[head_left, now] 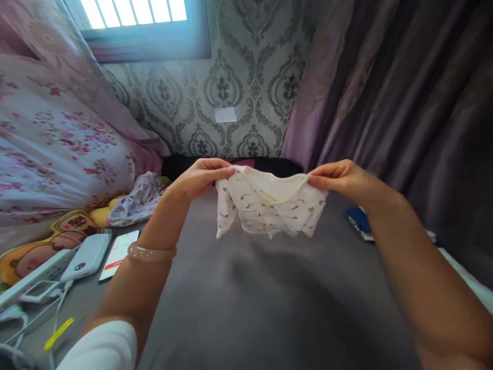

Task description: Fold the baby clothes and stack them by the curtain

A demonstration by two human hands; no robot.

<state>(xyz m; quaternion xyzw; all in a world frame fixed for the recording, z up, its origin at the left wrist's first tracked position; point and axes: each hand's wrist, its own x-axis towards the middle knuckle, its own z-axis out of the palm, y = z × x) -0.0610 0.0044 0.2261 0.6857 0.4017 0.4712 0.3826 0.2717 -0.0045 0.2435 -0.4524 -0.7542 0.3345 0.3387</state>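
Observation:
A small white baby shirt (275,208) with a scattered dark print hangs in the air above the grey bed sheet (246,303). My left hand (208,176) pinches its left shoulder by the neckline, thumb and fingers pressed together. On the other side, my right hand (339,179) grips the right shoulder in the same way. Between the two hands the neckline sags in a shallow curve. Both sleeves and the lower hem dangle loosely.
To the left lie a power strip (34,277) with white cables, a light blue power bank (87,257), a phone (119,254) and a yellow strip (59,334). Behind them is a crumpled printed cloth (138,200). At right sits a blue item (360,222) beside the curtain (385,103).

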